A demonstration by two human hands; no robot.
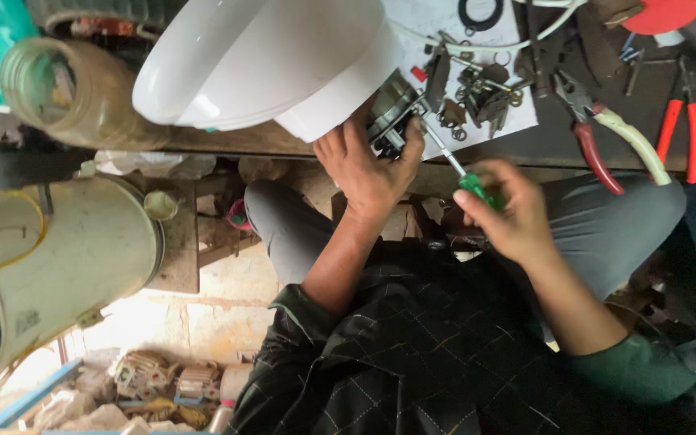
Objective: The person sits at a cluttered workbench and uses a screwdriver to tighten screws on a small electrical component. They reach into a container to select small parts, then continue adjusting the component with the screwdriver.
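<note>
Dark checked fabric is filling the lower view, a sleeve leading up to each hand. At the wooden bench edge [243, 141], a small black-and-metal part [390, 129] is being gripped by the left hand [370, 165], fingers curled round it — just under a smooth white plastic housing [259, 56]. A green-handled screwdriver [457, 173] is being pinched in the right hand [507, 211], its shaft angled into the part. Loose metal fittings [481, 97] are lying on a white paper sheet [428, 20] — red-handled pliers [606, 133] beside it.

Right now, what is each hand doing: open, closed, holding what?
Left hand: closed on a small dark metal part at the table edge.
Right hand: closed on a green-handled screwdriver, tip at that part.
</note>
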